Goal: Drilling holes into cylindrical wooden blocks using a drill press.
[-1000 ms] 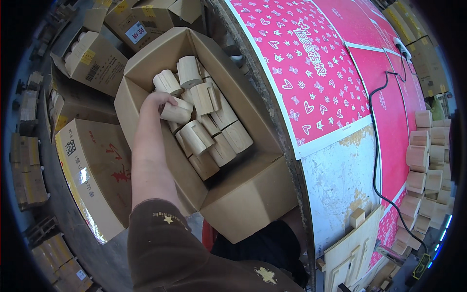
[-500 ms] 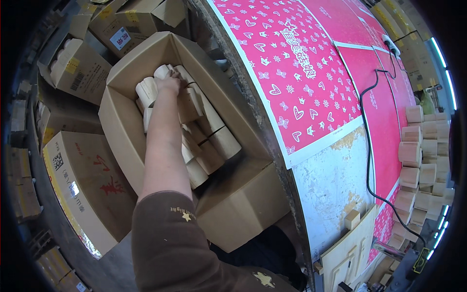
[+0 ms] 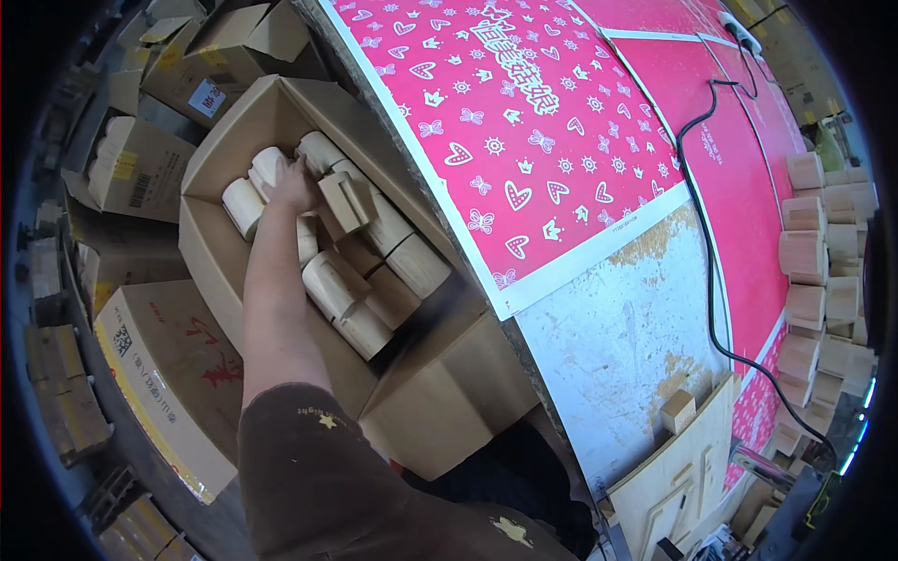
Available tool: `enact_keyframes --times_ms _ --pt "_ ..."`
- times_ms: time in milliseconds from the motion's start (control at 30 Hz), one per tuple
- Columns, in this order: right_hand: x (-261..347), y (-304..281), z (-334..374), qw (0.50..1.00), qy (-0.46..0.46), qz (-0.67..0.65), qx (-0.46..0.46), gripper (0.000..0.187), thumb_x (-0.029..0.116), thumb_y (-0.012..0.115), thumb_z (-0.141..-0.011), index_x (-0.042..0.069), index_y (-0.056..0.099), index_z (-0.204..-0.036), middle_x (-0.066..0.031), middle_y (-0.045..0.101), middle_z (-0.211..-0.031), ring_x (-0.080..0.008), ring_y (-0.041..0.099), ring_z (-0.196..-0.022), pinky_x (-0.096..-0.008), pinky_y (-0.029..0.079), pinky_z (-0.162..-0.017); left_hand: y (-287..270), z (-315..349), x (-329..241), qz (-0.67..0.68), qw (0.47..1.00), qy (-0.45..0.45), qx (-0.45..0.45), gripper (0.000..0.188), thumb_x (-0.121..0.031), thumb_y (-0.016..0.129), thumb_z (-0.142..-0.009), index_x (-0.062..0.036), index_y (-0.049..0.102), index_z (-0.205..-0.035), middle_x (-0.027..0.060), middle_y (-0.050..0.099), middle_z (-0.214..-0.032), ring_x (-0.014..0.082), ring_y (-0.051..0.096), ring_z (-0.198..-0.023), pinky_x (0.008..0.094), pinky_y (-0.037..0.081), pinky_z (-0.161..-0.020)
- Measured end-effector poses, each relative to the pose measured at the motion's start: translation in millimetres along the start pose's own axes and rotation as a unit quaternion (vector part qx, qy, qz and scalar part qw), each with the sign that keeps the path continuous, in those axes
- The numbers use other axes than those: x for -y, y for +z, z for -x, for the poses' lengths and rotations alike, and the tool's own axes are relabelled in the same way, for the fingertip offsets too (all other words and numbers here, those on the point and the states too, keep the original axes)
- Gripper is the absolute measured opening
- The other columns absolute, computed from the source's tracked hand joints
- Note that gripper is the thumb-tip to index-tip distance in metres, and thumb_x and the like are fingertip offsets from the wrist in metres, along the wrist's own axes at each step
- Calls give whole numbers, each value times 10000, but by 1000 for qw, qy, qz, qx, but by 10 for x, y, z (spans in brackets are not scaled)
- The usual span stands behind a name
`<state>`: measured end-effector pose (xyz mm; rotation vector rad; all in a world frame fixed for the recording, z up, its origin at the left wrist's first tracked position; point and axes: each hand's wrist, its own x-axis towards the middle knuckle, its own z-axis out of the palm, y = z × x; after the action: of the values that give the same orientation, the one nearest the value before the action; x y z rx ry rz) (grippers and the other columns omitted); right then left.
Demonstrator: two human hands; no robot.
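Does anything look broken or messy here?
Yes. The pink cover stops short of the table's near end, and the bare white tabletop there is worn, with brown patches where the paint has flaked. In the open cardboard box by the hand, the wooden pieces lie jumbled, not stacked.

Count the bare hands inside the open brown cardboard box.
1. The left hand rests on pale rounded wooden pieces at the far end of the open brown cardboard box. No other hand shows.

Under the left hand [image 3: 295, 182], the rounded blocks [image 3: 332, 280] look like pale, smooth, unfinished wood. Their open box [image 3: 440, 411] is matt brown cardboard. Right of it, the pink sheet [image 3: 524, 140] seems glossy, perhaps printed plastic.
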<state>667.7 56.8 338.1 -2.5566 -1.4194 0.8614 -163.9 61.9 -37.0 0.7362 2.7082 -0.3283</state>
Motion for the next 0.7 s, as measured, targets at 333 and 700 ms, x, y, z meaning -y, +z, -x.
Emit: enact_keyframes --times_ms 333,700 --pt "-450 -19 -352 996 -70 40 -32 371 67 617 -813 -70 536 -1148 -124 595 -1031 -187 535 -924 -311 434 -810 -110 660 -517 33 995 93 14 959 -250 814 -470 -240 355 -1312 154 271 -1340 407 305 -1209 489 397 -942" --pt "-401 -22 -425 996 -87 -23 -19 439 48 621 -804 -62 489 -1208 -134 574 -1107 -201 522 -985 -303 410 -858 104 -358 8 97 983 -29 -154 728 6 540 -762 -259 268 -1383 106 124 -1474 323 161 -1347 436 310 -1032"
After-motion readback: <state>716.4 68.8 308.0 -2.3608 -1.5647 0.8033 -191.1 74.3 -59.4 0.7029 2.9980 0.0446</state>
